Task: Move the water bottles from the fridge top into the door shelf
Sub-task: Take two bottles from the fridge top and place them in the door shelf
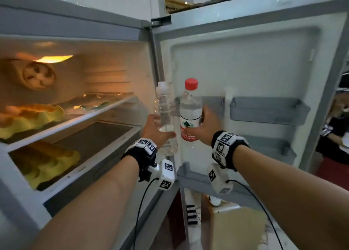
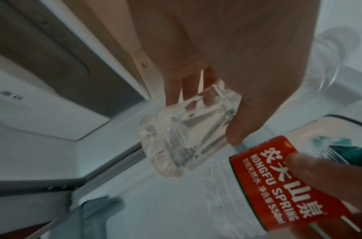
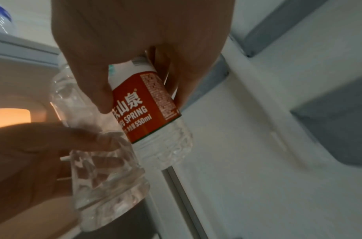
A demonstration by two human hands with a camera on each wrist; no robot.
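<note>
My left hand (image 1: 156,130) grips a clear unlabelled water bottle (image 1: 165,115) with a white cap, held upright in front of the open fridge door. Its ribbed base (image 2: 176,137) shows below my thumb in the left wrist view. Beside it, my right hand (image 1: 204,126) grips a red-capped bottle with a red label (image 1: 189,113) around its middle, also upright; the label (image 3: 147,106) fills the right wrist view. Both bottles hang in the air close together, just in front of the upper grey door shelf (image 1: 213,103). A lower grey door shelf (image 1: 196,179) sits beneath my wrists.
The fridge door (image 1: 264,64) stands open at the right with a second upper bin (image 1: 268,109) and a lower bin (image 1: 272,151). Inside the fridge, yellow egg trays (image 1: 32,121) lie on the shelf and in the drawer (image 1: 51,166). Another bottle (image 3: 1,16) stands on the fridge top.
</note>
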